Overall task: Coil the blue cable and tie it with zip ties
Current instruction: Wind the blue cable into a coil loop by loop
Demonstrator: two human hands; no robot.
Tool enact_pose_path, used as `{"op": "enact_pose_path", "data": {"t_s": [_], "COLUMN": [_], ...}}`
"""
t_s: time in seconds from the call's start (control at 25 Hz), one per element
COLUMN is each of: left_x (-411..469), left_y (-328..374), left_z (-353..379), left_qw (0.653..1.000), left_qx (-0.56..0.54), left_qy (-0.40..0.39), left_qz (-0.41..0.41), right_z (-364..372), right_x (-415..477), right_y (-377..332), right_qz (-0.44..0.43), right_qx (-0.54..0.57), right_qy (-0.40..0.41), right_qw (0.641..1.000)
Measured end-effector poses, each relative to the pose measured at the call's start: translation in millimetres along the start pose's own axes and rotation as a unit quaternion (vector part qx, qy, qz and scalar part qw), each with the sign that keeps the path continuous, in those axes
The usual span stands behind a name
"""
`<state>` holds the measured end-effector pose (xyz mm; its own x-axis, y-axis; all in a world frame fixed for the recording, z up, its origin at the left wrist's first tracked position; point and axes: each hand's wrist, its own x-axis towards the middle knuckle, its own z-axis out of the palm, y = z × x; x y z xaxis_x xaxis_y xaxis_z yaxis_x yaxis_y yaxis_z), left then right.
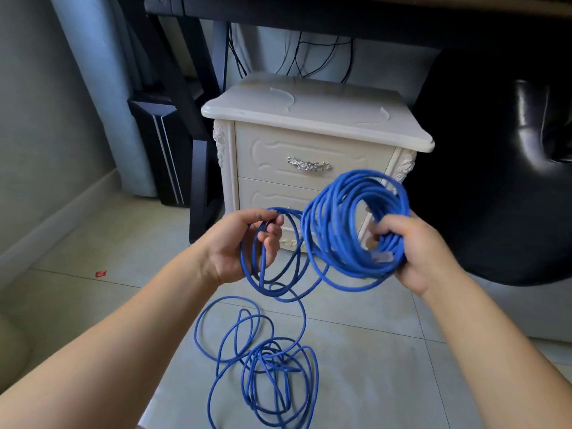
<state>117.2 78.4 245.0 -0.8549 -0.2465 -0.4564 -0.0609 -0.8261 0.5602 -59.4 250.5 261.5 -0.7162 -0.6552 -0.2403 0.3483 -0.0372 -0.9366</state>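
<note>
Grips a fat round bundle of the blue cable (pixel 335 212) in the right hand (pixel 418 252), fingers curled tight round many loops, just in front of the white cabinet (pixel 309 116), near its right front corner. Keeps a clear plug (pixel 383 257) at one end of the cable tucked against the bundle, right by those fingers. Pinches a few thin loose loops in the left hand (pixel 235 243), thumb on top and fingers curled under, in front of the cabinet's lower drawer. Looks smooth, round and bright blue all the way along, thin like a shoelace. Hangs down from the hands to a messy heap (pixel 272 366) of big tangled loops on the floor tiles (pixel 130 243), in front of the cabinet and closer to the camera. Shows a tiny red scrap (pixel 101 273) on the tiles, well off to the left of the cabinet, too small to read. Cannot make out any letters on the cable either.
</note>
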Motion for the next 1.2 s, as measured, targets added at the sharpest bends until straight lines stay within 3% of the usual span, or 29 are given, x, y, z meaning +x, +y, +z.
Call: {"op": "enact_pose_path", "data": {"t_s": [0.16,0.24,0.48,0.64,0.76,0.84,0.96,1.08,1.2], "left_x": [-3.2,-3.8,-9.3,-13.0,-15.5,-15.4,-13.7,-11.6,-13.4], "left_y": [2.3,4.1,3.1,8.1,7.4,4.8,1.8,-2.4,-6.0], "left_z": [-1.8,-2.8,2.3,-0.8,-0.1,3.6,9.2,9.3,9.8], "left_qw": [0.999,1.000,0.996,0.994,0.996,0.999,0.997,0.990,0.951], "left_qx": [-0.034,0.002,0.073,0.095,0.072,0.026,-0.005,0.099,0.256], "left_qy": [-0.036,-0.011,0.010,-0.001,-0.008,-0.034,-0.079,-0.056,-0.026], "left_qz": [0.001,0.016,0.056,0.054,0.045,0.026,0.021,0.080,0.171], "right_z": [5.7,5.0,0.2,-9.4,-12.4,-3.5,10.2,15.3,16.5], "right_x": [-7.8,-8.1,-6.4,4.0,7.3,4.1,-0.4,-4.4,-7.3], "right_y": [9.5,9.8,0.7,6.0,5.7,11.0,21.7,19.8,14.4], "right_qz": [-0.075,-0.066,-0.048,0.068,0.098,0.070,-0.017,-0.068,-0.104], "right_qx": [-0.242,-0.277,-0.225,-0.031,0.010,-0.048,-0.235,-0.336,-0.398], "right_qy": [0.003,0.002,0.024,0.018,-0.004,-0.007,0.015,0.027,0.034], "right_qw": [0.967,0.958,0.973,0.997,0.995,0.996,0.972,0.939,0.911]}}
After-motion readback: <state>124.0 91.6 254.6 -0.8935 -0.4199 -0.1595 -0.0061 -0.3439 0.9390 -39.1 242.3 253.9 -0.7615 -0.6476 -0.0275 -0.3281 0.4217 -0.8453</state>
